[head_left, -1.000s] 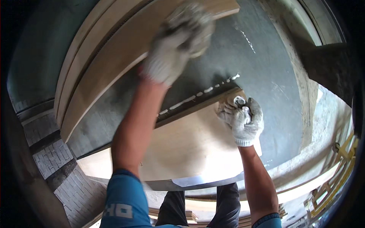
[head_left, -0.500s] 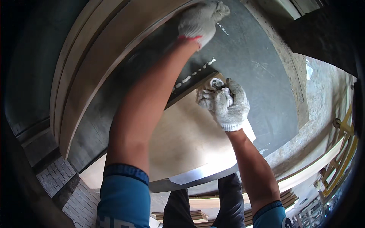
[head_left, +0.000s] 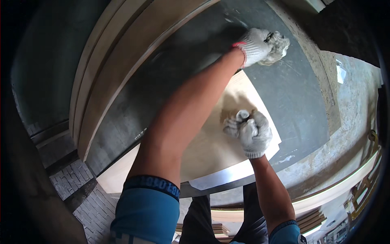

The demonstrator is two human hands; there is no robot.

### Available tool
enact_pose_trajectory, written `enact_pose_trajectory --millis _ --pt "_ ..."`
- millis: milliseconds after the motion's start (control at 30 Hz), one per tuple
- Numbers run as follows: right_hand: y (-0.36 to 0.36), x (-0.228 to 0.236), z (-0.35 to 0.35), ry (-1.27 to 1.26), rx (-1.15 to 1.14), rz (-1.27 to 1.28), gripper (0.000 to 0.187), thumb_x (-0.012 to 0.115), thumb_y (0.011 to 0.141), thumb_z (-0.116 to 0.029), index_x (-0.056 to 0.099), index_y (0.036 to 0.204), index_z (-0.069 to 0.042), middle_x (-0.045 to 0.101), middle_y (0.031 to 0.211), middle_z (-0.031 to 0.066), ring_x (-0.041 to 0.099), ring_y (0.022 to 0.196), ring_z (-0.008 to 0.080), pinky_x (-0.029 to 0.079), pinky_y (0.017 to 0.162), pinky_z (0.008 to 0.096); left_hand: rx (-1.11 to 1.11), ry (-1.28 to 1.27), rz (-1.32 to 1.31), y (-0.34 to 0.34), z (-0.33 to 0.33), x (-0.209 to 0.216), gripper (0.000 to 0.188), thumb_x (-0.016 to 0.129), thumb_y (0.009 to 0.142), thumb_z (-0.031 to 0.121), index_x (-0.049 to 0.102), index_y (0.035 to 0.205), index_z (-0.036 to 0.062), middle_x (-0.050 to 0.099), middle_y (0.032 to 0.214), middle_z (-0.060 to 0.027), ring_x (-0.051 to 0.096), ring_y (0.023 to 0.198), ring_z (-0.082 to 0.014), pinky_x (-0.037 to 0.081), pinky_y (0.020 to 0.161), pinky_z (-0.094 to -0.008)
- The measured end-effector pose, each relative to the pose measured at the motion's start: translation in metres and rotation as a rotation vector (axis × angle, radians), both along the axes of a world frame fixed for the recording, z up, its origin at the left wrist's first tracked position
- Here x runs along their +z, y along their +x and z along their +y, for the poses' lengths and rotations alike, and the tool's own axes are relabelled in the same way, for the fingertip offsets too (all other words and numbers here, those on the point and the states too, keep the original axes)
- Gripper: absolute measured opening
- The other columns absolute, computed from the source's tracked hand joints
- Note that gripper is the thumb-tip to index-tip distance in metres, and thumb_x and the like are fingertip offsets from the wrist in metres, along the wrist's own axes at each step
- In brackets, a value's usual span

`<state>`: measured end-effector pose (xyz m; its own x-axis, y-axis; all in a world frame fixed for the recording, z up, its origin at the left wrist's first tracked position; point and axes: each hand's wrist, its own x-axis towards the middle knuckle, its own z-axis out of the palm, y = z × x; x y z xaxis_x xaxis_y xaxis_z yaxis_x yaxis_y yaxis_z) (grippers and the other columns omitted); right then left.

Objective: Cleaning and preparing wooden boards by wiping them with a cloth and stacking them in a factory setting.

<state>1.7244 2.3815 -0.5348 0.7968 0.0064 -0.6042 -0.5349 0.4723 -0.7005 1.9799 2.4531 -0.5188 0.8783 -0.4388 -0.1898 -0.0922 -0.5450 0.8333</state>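
My left hand [head_left: 256, 45], in a white knit glove with a red cuff, is closed on a crumpled whitish rag [head_left: 278, 49]. The rag rests on the dark grey flat surface [head_left: 296, 105], just beyond the far corner of a pale wooden board [head_left: 203, 152]. My right hand [head_left: 256, 136], gloved too, is clenched over the board near its right edge. A greyish bunched shape shows at its fingers; whether it is cloth or glove fingertips I cannot make out. My left forearm hides part of the board's far edge.
Curved wooden panels [head_left: 109, 77] stand along the left and far side. A white sheet [head_left: 221, 179] shows under the board's near edge. Faint white smears [head_left: 233, 18] mark the grey surface. Several stacked boards [head_left: 313, 223] lie low at the right.
My left hand has swept right and nearer with the rag. My right hand sits slightly lower and farther right. The white blobs beside the board no longer show, and the view has shifted slightly.
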Motion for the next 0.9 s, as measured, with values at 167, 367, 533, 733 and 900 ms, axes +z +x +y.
enact_pose_trajectory --millis 167,367,533,733,900 --pt "0.007 0.017 -0.003 -1.131 0.351 -0.684 0.034 0.071 0.081 -0.022 0.065 0.108 -0.002 0.069 0.095 0.0156 0.066 0.084 0.0343 0.054 0.073 0.0433 0.306 -0.920 0.443 -0.005 0.078 0.019 0.022 0.053 0.094 0.001 0.066 0.111 0.0045 0.069 0.095 -0.0037 0.064 0.075 -0.0089 0.052 0.068 -0.0232" --pt "0.012 0.025 0.002 -1.183 0.460 -0.738 0.033 0.072 0.079 -0.020 0.065 0.107 -0.004 0.069 0.094 0.0137 0.066 0.082 0.0350 0.054 0.070 0.0441 0.302 -0.419 0.373 -0.010 0.116 0.019 0.021 0.056 0.092 0.003 0.068 0.110 0.0035 0.069 0.103 -0.0010 0.065 0.091 -0.0097 0.052 0.083 -0.0249" --pt "0.014 0.030 0.004 -1.130 0.527 -0.575 0.034 0.071 0.080 -0.023 0.066 0.109 -0.005 0.069 0.095 0.0144 0.066 0.084 0.0351 0.054 0.072 0.0449 0.100 0.193 0.010 -0.008 0.094 0.020 0.026 0.063 0.085 0.014 0.066 0.105 -0.0013 0.069 0.101 -0.0219 0.067 0.096 -0.0319 0.051 0.086 -0.0383" --pt "0.011 0.030 0.011 -1.154 0.473 -0.547 0.036 0.072 0.080 -0.025 0.066 0.109 -0.006 0.069 0.097 0.0149 0.066 0.086 0.0360 0.054 0.075 0.0456 -0.092 0.269 -0.117 0.006 0.084 0.018 0.036 0.059 0.090 0.018 0.063 0.120 -0.0008 0.068 0.117 -0.0165 0.065 0.107 -0.0302 0.049 0.094 -0.0362" --pt "0.010 0.027 0.009 -1.176 0.454 -0.533 0.036 0.072 0.081 -0.025 0.066 0.111 -0.006 0.070 0.098 0.0136 0.067 0.087 0.0346 0.054 0.076 0.0452 -0.569 0.679 -0.230 0.004 0.053 0.031 0.035 0.058 0.094 0.029 0.064 0.127 0.0180 0.067 0.118 -0.0132 0.063 0.109 -0.0341 0.049 0.096 -0.0421"
